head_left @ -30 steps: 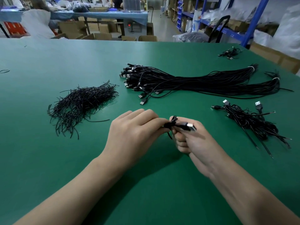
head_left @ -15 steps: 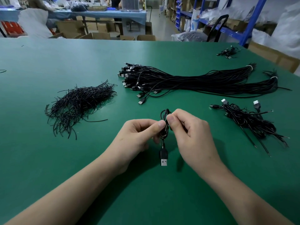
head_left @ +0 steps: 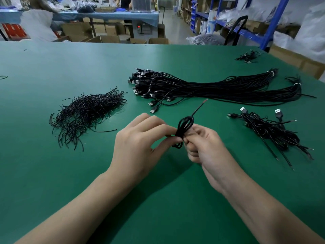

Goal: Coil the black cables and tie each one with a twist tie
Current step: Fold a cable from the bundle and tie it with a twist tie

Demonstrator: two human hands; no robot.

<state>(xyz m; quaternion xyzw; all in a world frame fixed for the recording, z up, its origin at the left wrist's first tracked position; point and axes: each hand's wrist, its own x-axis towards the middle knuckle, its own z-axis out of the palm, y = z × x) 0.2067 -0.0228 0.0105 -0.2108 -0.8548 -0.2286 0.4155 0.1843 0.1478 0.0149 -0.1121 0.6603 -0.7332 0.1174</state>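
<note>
The coiled cable [head_left: 184, 130] is being pinched at its waist just over the desk [head_left: 52, 173], left grip [head_left: 139, 143] and right grip [head_left: 207, 150] both clamped on it, loops standing roughly upright and the bare tail poking away. Farther right, the finished pile [head_left: 269, 132] is sitting nearer the right grip, so that's likely the drop-off side.

Your left hand [head_left: 139, 147] and right hand [head_left: 207, 148] both pinch the coiled cable [head_left: 183, 128] above the surface [head_left: 158, 199]. The twist-tie heap [head_left: 88, 111] lies left of it, the bundled pile [head_left: 270, 132] right.
</note>
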